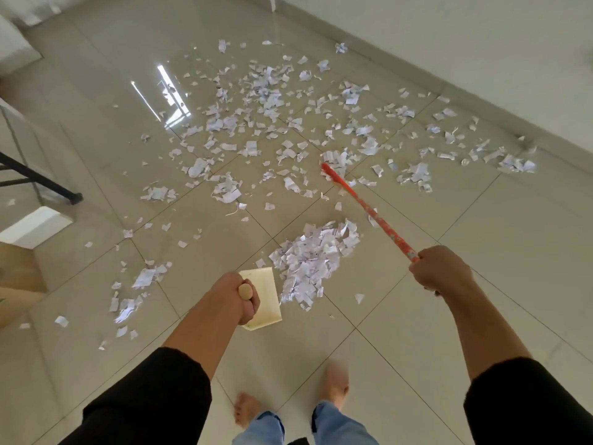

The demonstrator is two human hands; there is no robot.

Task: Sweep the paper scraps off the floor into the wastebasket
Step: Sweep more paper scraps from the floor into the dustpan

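Note:
White paper scraps (pixel 256 117) lie scattered over the glossy beige tile floor, thickest in the middle and toward the right wall. A denser swept pile (pixel 313 258) sits just ahead of me. My left hand (pixel 239 298) grips the wooden handle of a cream dustpan (pixel 264 297), which rests on the floor with its mouth beside the pile. My right hand (pixel 439 269) grips the end of a red-orange broom stick (pixel 369 210) that reaches forward to the scraps; its head is blurred among the paper. No wastebasket is in view.
A white wall with a baseboard (pixel 481 117) runs along the right. At the left stand a black metal leg (pixel 41 179), a white box (pixel 35 226) and wooden furniture (pixel 16 271). My bare feet (pixel 335 383) stand on the tiles below.

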